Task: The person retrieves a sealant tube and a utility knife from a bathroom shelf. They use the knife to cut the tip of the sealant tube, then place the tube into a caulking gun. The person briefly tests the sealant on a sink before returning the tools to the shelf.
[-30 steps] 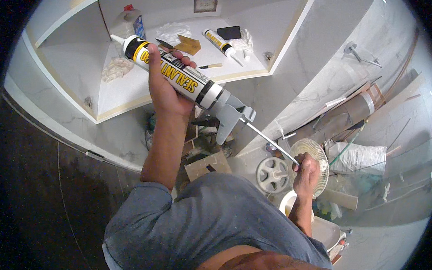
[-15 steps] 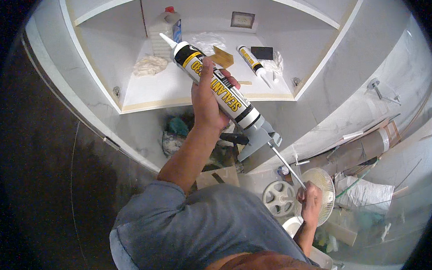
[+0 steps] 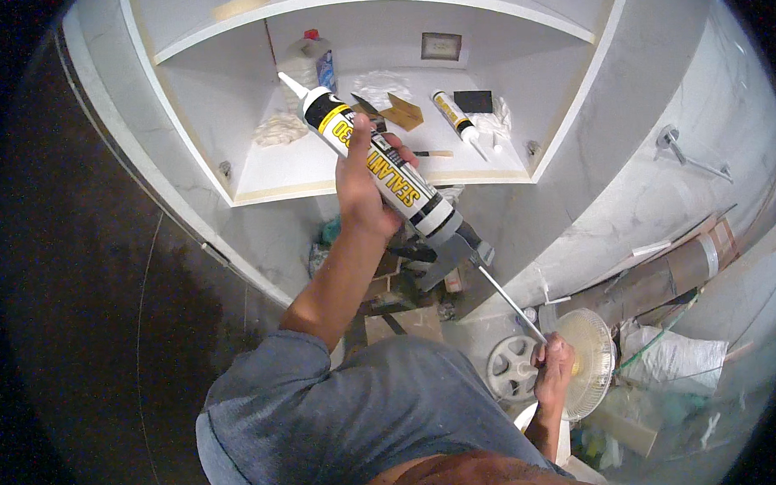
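Observation:
My left hand (image 3: pixel 362 192) is wrapped round a white, black and yellow sealant cartridge (image 3: pixel 412 190), thumb along its upper side. The cartridge is tilted, its white nozzle (image 3: pixel 292 84) pointing up and left before the cupboard. At its lower end sits the grey metal caulking gun (image 3: pixel 447 259), with a thin plunger rod (image 3: pixel 511 300) running down to the right. My right hand (image 3: pixel 555 369) is closed on the far end of that rod. A second sealant cartridge (image 3: pixel 454 116) with a white nozzle lies on the shelf beyond.
The white cupboard shelf (image 3: pixel 317 182) holds a red-capped jug (image 3: pixel 307 64), crumpled cloth (image 3: pixel 280 129), a brown folded card (image 3: pixel 403 112) and a black block (image 3: pixel 473 102). A round, ribbed clear tub (image 3: pixel 590 364) and a white wheel (image 3: pixel 512 368) stand below on the right. A metal fitting (image 3: pixel 691 153) juts from the right wall.
The view has shifted slightly, showing more of the upper shelf. The cartridge and caulking gun have moved a little left and down in the picture; both hands keep their hold.

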`<action>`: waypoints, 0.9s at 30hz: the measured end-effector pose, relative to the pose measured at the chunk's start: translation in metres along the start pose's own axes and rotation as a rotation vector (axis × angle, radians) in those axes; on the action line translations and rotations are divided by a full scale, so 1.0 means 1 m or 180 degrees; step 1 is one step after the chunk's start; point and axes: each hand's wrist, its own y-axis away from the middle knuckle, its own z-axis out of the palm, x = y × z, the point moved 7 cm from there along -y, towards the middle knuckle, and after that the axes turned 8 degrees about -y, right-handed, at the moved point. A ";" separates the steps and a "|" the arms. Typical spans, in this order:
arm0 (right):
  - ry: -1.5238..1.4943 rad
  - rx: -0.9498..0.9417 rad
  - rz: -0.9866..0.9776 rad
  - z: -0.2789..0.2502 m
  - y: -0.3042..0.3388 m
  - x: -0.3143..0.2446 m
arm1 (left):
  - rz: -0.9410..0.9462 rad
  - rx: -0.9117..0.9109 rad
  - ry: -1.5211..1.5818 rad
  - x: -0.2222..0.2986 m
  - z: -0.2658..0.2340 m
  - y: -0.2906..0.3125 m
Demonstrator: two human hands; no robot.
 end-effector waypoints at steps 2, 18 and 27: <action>-0.0247 -0.0081 0.0344 -0.003 -0.001 0.014 | 0.0069 0.0024 -0.0024 0.001 -0.002 0.004; -0.1114 -0.0403 0.0123 0.126 -0.046 0.053 | -0.0371 -0.0602 -0.0058 -0.055 0.044 0.065; -0.1010 -0.0335 -0.0722 0.104 -0.029 -0.002 | -0.0381 -0.1536 -0.0097 -0.010 0.022 0.015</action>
